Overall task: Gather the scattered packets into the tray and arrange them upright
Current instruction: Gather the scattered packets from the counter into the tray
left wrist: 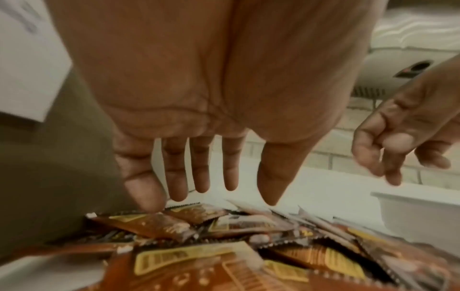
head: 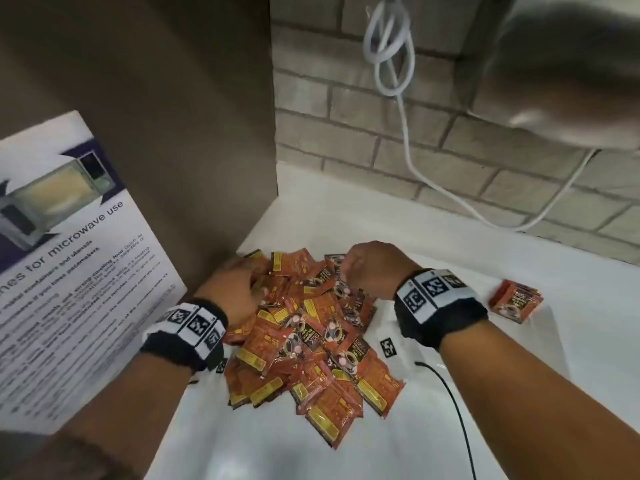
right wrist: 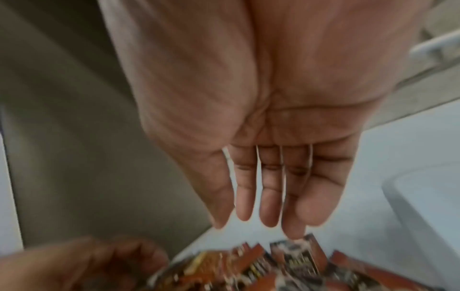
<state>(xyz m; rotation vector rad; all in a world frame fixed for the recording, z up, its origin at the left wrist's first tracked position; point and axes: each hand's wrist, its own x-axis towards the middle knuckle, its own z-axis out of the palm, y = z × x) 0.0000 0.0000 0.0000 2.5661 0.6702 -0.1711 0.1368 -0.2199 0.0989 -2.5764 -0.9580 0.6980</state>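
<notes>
Head view: the packets point(head: 308, 344) are heaped mid-frame on the table point(head: 485, 393), both grips loose and empty above, the left hand point(head: 232, 289) and the right hand point(head: 372, 268) best cupped inward.

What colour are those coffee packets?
Orange-red with yellow labels on the coffee packets; head view shows it best.

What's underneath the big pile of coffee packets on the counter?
The pile of coffee packets lies on a white counter, whose bare surface shows all around it. Whatever lies directly beneath the heap is covered by overlapping packets.
</notes>
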